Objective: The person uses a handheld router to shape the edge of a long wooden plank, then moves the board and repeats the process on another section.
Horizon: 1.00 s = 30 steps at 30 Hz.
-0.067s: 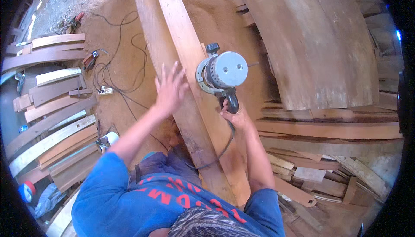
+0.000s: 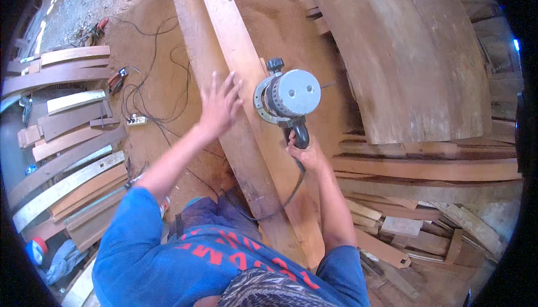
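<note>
A wood router point(image 2: 297, 93) with a silver-grey round top, a black knob and a black handle sits upright on a pale wooden plank point(image 2: 238, 43). My right hand point(image 2: 307, 151) is closed round its near black handle. A black cord runs from the router down past my knees. To the left of the router, my left hand point(image 2: 219, 108) is open with fingers spread, over the darker board point(image 2: 193, 32) beside the pale plank. Whether it touches the wood, I cannot tell. The router's cutting bit is hidden.
Stacked wood pieces point(image 2: 78, 111) line the left side. A power strip point(image 2: 136, 120) and tangled black cords lie on the sawdust-brown floor, near a red-and-black tool point(image 2: 116, 80). A large wooden panel point(image 2: 403, 60) lies at the right, with scrap wood point(image 2: 420, 234) nearer me.
My left hand and forearm have moved slightly farther from me, and the forearm now covers much of a white object by the left stacks. The router and my right hand look nearly still.
</note>
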Tool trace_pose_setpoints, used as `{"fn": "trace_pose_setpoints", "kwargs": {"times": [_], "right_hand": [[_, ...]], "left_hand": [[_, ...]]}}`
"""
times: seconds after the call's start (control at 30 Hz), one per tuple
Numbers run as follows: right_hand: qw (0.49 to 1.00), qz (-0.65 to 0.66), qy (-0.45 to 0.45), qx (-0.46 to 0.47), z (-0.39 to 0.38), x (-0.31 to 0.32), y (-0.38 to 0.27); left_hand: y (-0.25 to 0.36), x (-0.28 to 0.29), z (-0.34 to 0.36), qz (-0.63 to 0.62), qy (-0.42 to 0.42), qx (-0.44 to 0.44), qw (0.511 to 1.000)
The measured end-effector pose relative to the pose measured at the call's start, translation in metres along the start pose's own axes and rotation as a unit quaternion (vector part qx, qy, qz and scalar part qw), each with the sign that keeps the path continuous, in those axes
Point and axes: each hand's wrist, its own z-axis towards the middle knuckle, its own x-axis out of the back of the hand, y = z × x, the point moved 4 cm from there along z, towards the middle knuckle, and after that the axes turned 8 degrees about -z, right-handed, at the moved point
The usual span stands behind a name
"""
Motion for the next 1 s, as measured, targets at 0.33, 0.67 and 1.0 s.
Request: {"fn": "trace_pose_setpoints", "kwargs": {"times": [0.33,0.67,1.0], "right_hand": [[1.0,-0.003,0.023,-0.001,0.024,0.014,-0.031],[1.0,0.003,-0.001,0.029,0.04,0.028,-0.034],[0.999,-0.007,0.007,0.032,0.079,0.032,-0.06]], "left_hand": [[-0.202,0.002,0.239,0.057,-0.146,0.158,0.975],[-0.18,-0.016,0.222,-0.029,-0.195,0.16,0.967],[-0.094,0.012,0.225,0.12,-0.03,-0.033,0.992]]}}
